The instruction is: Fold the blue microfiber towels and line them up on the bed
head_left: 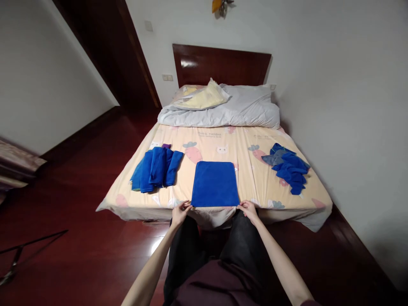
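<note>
At the near edge of the bed (255, 178) with its cream cartoon-print sheet, one flat square blue microfibre cloth (215, 183) lies centred, its near edge flush with the mattress edge; the left hand (180, 212) has its fingers closed on the near left corner and the right hand (248, 210) pinches the near right corner. Bare sheet lies open on both sides of it. Well apart to the left sits one pile of folded blue cloths (157, 170), their number unclear, and near the right edge one loose heap of crumpled blue cloths (289, 168).
</note>
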`<action>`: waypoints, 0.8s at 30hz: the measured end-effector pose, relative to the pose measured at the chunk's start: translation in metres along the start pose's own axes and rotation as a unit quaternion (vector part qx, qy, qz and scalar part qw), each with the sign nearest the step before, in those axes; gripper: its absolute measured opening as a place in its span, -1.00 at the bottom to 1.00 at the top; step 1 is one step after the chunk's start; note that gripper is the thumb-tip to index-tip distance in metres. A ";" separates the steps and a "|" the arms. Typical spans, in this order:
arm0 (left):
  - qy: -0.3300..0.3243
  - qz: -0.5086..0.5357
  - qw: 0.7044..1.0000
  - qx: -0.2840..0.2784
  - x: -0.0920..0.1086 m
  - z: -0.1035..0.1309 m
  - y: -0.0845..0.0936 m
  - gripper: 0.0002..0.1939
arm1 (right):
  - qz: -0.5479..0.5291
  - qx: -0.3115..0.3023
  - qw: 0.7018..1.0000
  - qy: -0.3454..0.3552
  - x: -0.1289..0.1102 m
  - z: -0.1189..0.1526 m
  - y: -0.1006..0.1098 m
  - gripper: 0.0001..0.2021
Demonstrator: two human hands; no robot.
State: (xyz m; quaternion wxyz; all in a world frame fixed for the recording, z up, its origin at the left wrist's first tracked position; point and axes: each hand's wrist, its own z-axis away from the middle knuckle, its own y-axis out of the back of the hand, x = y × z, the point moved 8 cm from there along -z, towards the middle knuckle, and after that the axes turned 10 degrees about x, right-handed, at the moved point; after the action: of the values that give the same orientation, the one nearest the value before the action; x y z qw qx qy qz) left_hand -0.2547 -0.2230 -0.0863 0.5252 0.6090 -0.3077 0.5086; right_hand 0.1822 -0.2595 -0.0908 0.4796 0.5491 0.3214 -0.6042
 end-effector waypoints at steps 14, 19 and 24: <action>0.015 0.088 0.995 0.040 0.003 0.004 0.005 -0.27 | -0.030 0.033 0.999 -0.018 -0.007 -0.001 0.012 -0.41; 0.033 0.070 0.997 0.003 -0.015 0.008 0.002 -0.26 | -0.015 -0.011 0.999 -0.050 -0.005 0.004 0.007 -0.44; 0.008 0.043 0.998 -0.052 0.001 -0.004 -0.004 -0.24 | -0.019 -0.046 0.995 -0.081 -0.010 -0.008 0.001 -0.44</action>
State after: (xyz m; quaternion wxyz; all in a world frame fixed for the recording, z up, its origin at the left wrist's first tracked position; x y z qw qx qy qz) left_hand -0.2515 -0.2176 -0.0867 0.5361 0.5630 -0.3553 0.5190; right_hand 0.1853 -0.2500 -0.0825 0.5173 0.4698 0.3188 -0.6403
